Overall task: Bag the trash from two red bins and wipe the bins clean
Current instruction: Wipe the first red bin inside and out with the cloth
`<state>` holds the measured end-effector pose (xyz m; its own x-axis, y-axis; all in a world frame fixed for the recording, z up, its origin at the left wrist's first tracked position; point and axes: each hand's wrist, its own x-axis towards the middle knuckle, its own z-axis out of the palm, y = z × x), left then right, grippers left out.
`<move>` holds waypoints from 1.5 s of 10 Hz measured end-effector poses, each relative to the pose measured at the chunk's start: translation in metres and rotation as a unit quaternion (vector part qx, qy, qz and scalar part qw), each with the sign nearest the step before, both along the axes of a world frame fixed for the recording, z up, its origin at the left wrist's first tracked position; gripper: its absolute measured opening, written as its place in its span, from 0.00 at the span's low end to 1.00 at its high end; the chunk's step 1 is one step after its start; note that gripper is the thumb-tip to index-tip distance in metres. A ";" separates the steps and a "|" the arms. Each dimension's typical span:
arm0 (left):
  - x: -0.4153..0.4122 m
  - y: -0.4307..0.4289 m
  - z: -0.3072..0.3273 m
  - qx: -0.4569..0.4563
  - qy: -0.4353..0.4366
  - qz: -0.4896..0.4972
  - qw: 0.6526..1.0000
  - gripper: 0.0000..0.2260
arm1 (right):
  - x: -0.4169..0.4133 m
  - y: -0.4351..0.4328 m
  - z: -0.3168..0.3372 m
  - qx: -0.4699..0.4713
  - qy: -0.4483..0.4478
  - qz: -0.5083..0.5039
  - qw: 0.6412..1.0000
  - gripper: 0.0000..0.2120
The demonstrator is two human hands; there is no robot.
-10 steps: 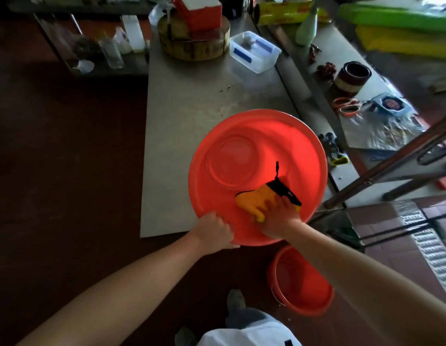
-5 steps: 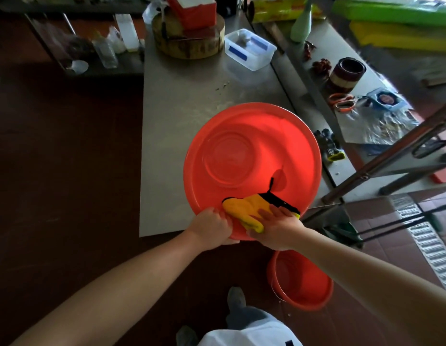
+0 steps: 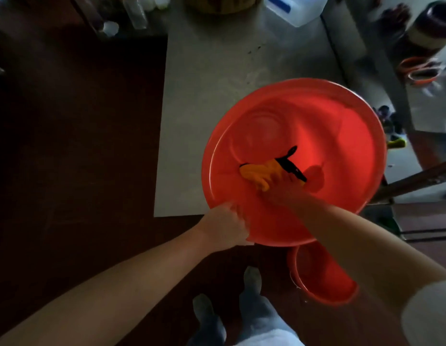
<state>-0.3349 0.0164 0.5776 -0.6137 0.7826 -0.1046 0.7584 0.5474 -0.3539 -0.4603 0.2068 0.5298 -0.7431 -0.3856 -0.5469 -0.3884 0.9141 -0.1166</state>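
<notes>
Large red bin [image 3: 341, 136], tipped toward the person at the near edge of metal table [image 3: 217, 71], rim gripped by left hand [image 3: 224, 226] with curled fingers; right hand [image 3: 279, 193] inside, fingers spread, pressing yellow-and-black cloth [image 3: 261, 173] against inner wall; smaller red bin [image 3: 324, 283] on floor below.

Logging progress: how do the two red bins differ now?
The table bin tips toward the camera; the floor bin stands upright. The left hand holds the table bin's rim while the right hand presses a cloth inside it; the floor bin is untouched. Both are red, round.
</notes>
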 end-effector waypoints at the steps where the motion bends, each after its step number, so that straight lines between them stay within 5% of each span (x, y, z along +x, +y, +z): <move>1: 0.000 0.003 -0.001 0.000 -0.005 -0.001 1.000 0.29 | -0.003 -0.001 -0.015 0.013 -0.009 0.007 1.000 0.26; 2: -0.001 0.002 0.005 -0.016 -0.005 -0.004 1.000 0.28 | 0.018 0.011 -0.012 0.068 0.043 0.037 0.996 0.29; 5: -0.004 -0.005 0.012 -0.046 -0.038 -0.017 0.998 0.29 | 0.102 0.039 0.053 0.104 -0.054 0.016 0.993 0.38; 6: -0.003 -0.010 0.017 -0.037 -0.036 0.009 0.999 0.29 | 0.122 0.047 0.077 0.097 -0.020 0.028 0.995 0.40; 9: 0.003 -0.009 0.018 -0.009 -0.042 0.018 0.999 0.30 | 0.079 0.018 0.054 0.133 -0.063 0.007 0.989 0.38; 11: 0.007 -0.001 0.009 -0.006 -0.046 0.022 0.999 0.31 | 0.034 0.004 0.026 0.108 0.021 0.069 0.992 0.30; 12: 0.001 -0.003 0.008 -0.008 -0.043 0.022 0.999 0.30 | -0.001 -0.011 0.017 0.041 -0.002 -0.003 0.999 0.24; 15: -0.005 0.003 0.016 -0.045 -0.078 0.046 0.995 0.29 | -0.007 -0.014 0.013 0.005 -0.095 -0.010 0.995 0.34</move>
